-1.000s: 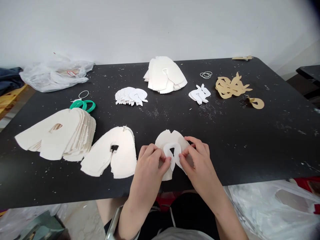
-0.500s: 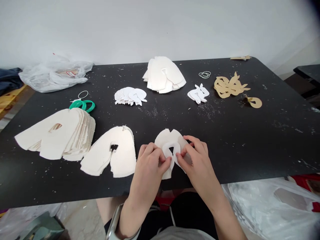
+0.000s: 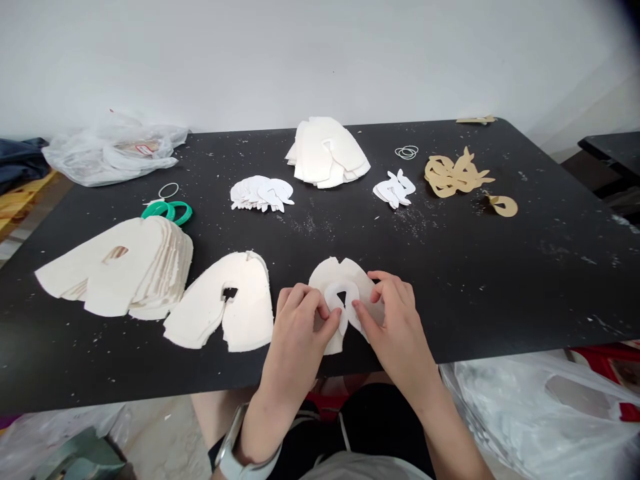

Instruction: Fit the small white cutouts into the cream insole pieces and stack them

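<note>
A cream, arch-shaped fabric piece (image 3: 341, 267) lies flat on the table in front of me, notched at the top and split at the bottom. On it rests a smaller white horseshoe-shaped cutout (image 3: 332, 293) around a dark, roughly triangular opening. My left hand (image 3: 300, 327) pinches the cutout's left side between thumb and fingers. At its right side, the thumb of my right hand (image 3: 395, 320) touches the edge, with the fingers apart from the thumb over the fabric's right part. To the left lies another cream fabric piece (image 3: 247, 280), beside a thick stack of them (image 3: 145, 267).
Farther back are a white fabric pile (image 3: 327, 153), small white cutouts (image 3: 263, 193), more white cutouts (image 3: 395, 190), tan cutouts (image 3: 453, 175) and thin white rings (image 3: 407, 153). Green-handled scissors (image 3: 183, 213) sit behind the stack. A plastic bag (image 3: 115, 153) occupies the table's left corner.
My right index finger has lifted away from the thumb, so the right fingers are spread wider. The left hand still pinches the cutout. The view has shifted slightly.
</note>
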### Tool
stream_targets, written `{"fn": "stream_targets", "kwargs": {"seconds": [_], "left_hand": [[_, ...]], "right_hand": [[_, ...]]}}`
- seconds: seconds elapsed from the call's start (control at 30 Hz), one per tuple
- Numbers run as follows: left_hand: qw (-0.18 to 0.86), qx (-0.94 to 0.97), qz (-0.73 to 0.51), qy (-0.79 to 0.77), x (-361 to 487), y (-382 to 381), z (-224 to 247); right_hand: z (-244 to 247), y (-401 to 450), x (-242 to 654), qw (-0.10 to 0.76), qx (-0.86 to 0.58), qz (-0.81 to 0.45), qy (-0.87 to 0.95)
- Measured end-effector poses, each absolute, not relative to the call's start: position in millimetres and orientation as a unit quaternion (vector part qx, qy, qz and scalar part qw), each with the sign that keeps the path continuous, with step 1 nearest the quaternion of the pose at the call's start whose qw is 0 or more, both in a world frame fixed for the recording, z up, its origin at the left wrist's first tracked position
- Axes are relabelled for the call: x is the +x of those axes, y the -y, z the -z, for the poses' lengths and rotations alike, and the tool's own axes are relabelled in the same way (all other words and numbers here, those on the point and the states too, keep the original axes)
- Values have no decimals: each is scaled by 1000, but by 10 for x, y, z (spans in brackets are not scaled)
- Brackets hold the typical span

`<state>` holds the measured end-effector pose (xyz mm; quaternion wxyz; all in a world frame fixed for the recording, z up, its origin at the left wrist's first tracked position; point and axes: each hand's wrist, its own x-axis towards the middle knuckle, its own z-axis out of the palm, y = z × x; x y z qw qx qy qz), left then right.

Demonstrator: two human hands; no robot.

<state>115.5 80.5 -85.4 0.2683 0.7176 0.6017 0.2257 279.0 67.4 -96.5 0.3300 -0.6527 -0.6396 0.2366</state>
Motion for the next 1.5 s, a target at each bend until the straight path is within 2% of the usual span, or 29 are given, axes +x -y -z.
{"fn": "stream_targets", "kwargs": {"seconds": [0.1, 0.2, 0.33, 0.5, 0.7, 0.83, 0.97, 1.2, 1.5], "left_hand": [[232, 740, -244, -583, 1156, -780, 859], [181, 794, -218, -538, 1155, -769, 882], [99, 854, -135, -493, 1153, -782, 927], [13, 879, -71, -471, 1167, -787, 981], [11, 868, -61, -493, 1155, -775, 991], [23, 858, -56, -509, 1117, -783, 960], [26, 847, -79, -525, 1140, -774, 969], [7, 858, -79, -508, 1167, -771, 1038], [13, 873, -49, -486, 1093, -807, 951]], "right_hand": [[971, -644, 2829, 375, -645, -230, 625], [972, -631, 2853, 377, -616, -227, 653], [979, -655, 2837, 310, -543, -198, 755], [1055, -638, 2802, 181, -522, -135, 823], [1104, -587, 2832, 114, -527, -90, 837], [968, -607, 2925, 120, -559, -128, 811], [929, -658, 2974, 136, -568, -103, 805], [1092, -699, 2932, 80, -526, -56, 845], [982, -703, 2998, 65, -513, -53, 854]]}}
